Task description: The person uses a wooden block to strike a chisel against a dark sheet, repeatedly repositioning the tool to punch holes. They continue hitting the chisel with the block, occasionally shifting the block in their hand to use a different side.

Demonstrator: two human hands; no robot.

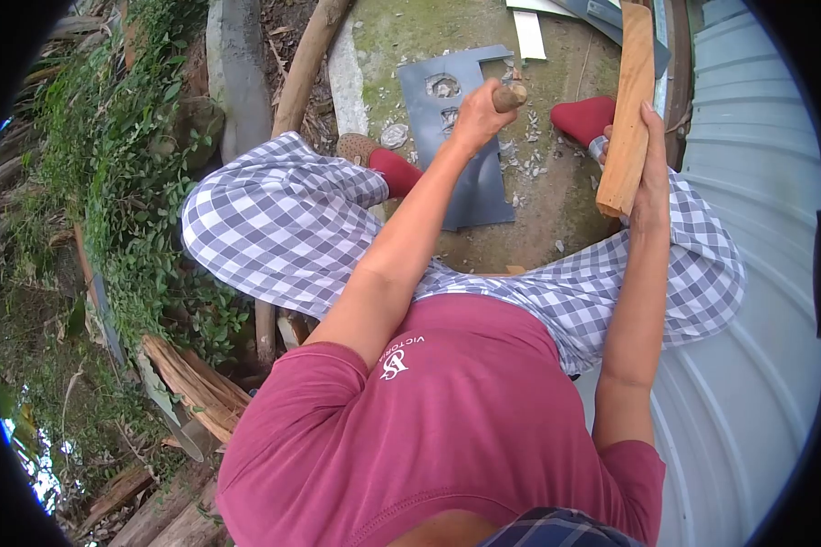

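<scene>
My left hand (pixel 481 117) is closed around a round wooden handle (pixel 511 96), whose pale end faces up. Whatever extends below the handle is hidden by my fist. Beneath it lies a dark grey flat sheet (pixel 479 196) with ragged openings near its far end and a notched far right corner. Through the openings, broken pale bits show. On the right, my right hand (pixel 652 169) grips a thick length of wood (pixel 628 118) from below, thumb along its right side. The wood is raised above my right foot, apart from the sheet.
Pale chips (pixel 520 164) lie scattered on the mossy ground. White and grey offcuts (pixel 531 35) rest at the far end. Ribbed metal sheeting (pixel 748 182) borders the right; a log (pixel 306 68) and green plants (pixel 146 201) border the left. My red-socked feet (pixel 582 120) flank the sheet.
</scene>
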